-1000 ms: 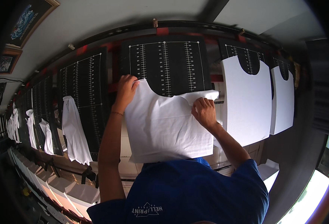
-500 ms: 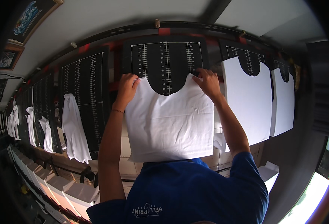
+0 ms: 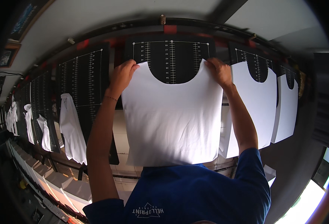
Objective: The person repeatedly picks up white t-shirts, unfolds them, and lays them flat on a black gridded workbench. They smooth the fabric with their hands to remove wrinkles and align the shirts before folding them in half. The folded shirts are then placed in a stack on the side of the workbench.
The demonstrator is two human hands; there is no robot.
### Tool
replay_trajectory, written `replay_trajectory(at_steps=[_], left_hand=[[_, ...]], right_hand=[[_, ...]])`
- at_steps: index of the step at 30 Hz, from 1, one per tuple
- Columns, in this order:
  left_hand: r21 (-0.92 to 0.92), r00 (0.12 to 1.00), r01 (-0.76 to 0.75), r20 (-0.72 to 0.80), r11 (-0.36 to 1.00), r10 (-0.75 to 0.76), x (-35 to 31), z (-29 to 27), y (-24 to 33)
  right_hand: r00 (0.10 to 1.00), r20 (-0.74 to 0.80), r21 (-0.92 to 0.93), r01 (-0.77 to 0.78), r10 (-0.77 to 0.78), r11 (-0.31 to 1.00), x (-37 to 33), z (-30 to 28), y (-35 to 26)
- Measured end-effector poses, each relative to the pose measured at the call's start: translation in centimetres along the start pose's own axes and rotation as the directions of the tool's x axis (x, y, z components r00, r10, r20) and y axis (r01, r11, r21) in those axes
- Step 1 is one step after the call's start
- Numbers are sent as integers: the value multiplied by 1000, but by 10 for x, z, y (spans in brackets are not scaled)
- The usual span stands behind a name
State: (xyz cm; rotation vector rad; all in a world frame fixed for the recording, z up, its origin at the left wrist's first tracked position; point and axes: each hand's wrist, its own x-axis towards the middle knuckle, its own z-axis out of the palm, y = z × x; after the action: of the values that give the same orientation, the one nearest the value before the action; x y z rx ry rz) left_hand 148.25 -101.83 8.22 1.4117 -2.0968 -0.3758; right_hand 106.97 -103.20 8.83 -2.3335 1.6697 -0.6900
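A white fabric panel [image 3: 173, 119] with a scooped neckline lies over a black board [image 3: 157, 56] marked with white ruler scales. My left hand [image 3: 122, 77] pinches its upper left shoulder corner. At the opposite shoulder corner, my right hand [image 3: 221, 72] grips the cloth with bent fingers. The neckline curves between both hands and leaves the board's centre scale showing. Down toward my blue shirt [image 3: 198, 190], the cloth's lower edge hangs near my body. The panel is stretched fairly flat, with faint creases low down.
To the right, two more boards carry smooth white panels [image 3: 252, 112] with similar necklines. On the left, another marked black board [image 3: 86, 74] has a bunched white cloth [image 3: 72, 128] along its side. Further boards with draped cloths recede left. A dark rail [image 3: 134, 26] runs behind the boards.
Both hands have moved up the board and slightly apart, drawing the white panel's shoulder corners higher. The cloth looks tauter, with fewer wrinkles.
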Motion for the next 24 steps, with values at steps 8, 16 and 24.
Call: replay_trajectory(at_steps=[8,16,24], left_hand=[[67,999,0,47,998,-3,29,8,-9],[123,992,45,115,991,-60,33,12,-15],[350,976,145,106,925,-193,36,12,-8]], right_hand=[[999,-35,-38,15,-17,999,24,20,12],[1000,-3,-77,-10,10,997,28,24,13],[972,99,-273,-182,215,945,35,21,17]])
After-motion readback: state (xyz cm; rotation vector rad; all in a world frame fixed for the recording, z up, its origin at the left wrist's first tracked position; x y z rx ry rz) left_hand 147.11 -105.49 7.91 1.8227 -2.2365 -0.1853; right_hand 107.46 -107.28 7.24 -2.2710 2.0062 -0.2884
